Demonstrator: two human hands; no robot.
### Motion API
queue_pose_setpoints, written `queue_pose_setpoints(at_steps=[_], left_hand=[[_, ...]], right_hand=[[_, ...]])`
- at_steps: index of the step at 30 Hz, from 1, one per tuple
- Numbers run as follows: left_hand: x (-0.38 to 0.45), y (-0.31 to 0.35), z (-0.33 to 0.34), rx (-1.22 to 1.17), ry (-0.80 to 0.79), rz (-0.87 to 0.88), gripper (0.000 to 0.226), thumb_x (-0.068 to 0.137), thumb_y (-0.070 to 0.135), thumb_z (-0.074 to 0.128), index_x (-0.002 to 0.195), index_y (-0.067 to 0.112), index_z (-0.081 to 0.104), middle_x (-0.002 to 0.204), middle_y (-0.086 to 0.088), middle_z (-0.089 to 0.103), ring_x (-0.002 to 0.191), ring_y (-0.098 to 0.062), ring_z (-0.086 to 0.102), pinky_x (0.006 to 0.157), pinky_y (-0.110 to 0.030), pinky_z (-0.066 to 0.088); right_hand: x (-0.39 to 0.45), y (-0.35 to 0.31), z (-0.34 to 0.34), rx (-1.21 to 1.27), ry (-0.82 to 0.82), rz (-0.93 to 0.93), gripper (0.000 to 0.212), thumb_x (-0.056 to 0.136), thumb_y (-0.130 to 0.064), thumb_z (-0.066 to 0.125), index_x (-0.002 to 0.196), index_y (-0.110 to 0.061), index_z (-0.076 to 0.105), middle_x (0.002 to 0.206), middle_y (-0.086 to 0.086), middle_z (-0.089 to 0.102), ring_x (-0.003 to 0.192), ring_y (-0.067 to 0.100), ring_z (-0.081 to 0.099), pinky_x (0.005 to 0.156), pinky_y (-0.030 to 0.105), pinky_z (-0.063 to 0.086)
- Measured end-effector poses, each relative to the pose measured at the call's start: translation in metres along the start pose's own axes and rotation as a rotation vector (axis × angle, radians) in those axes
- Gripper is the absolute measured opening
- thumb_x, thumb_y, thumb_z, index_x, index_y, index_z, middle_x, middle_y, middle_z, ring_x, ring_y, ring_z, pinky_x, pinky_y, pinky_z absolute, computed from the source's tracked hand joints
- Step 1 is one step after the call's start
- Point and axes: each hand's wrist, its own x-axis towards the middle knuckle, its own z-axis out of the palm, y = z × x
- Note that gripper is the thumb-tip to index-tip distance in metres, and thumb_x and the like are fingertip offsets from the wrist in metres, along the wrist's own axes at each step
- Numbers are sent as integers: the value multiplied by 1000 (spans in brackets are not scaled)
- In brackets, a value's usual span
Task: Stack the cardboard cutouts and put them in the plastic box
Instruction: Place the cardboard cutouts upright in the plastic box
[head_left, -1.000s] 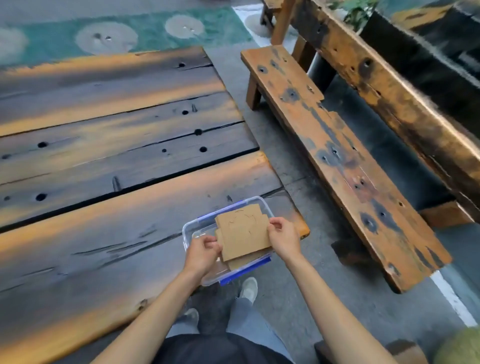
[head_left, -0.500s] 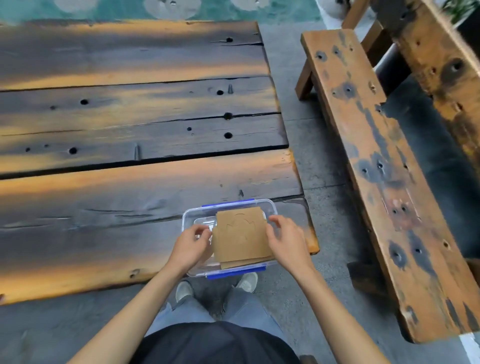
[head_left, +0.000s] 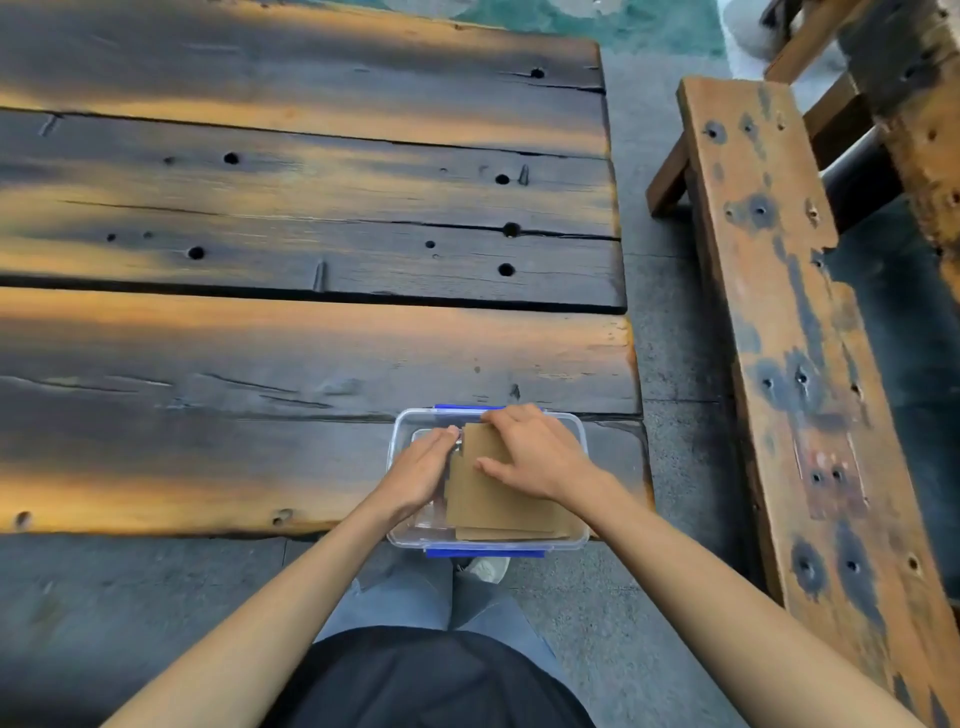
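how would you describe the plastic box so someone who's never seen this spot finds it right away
Start at the big dark plank table and follow its near edge to the right-hand corner. The plastic box sits there, jutting past the edge, with both hands in it on brown cardboard cutouts. It is the only see-through thing around, with blue clips on its far and near sides.

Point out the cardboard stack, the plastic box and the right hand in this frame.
cardboard stack (head_left: 491, 499): head view, bare top sheet near its middle.
plastic box (head_left: 488, 544): head view, clear near rim.
right hand (head_left: 535, 457): head view, back of the hand, resting on the stack.
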Motion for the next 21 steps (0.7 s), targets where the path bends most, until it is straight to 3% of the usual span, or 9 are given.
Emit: queue_pose_setpoints(at_steps=[2,6,14,21], left_hand=[[2,1,2,-63,-31,-35,61,87,68,36,112,25,70,119,-12,73,111,-35,68,103,-55,50],[8,6,6,-229,-43,-81,51,105,54,29,127,25,65,133,-6,67,115,-26,66,98,-45,53],[16,0,4,-321,-88,-118,63,105,58,19,150,22,45,149,-9,53,129,-31,56,110,-49,43],[22,-15,-2,-204,-36,-69,66,100,66,27,156,30,30,160,6,35,126,-16,53,112,-45,41]], right_hand=[[1,-3,3,-30,2,6,65,90,-54,60,142,-17,47,137,7,58,126,27,49,104,41,42],[5,-6,6,-100,-21,21,64,89,-57,58,140,-19,48,138,6,58,127,27,49,105,43,41],[3,-6,17,-86,-102,-1,92,75,-62,73,147,-18,38,142,5,48,128,28,50,105,43,43],[-1,15,23,-113,-181,-55,101,71,-59,80,153,-25,32,140,3,43,126,26,45,102,42,42]])
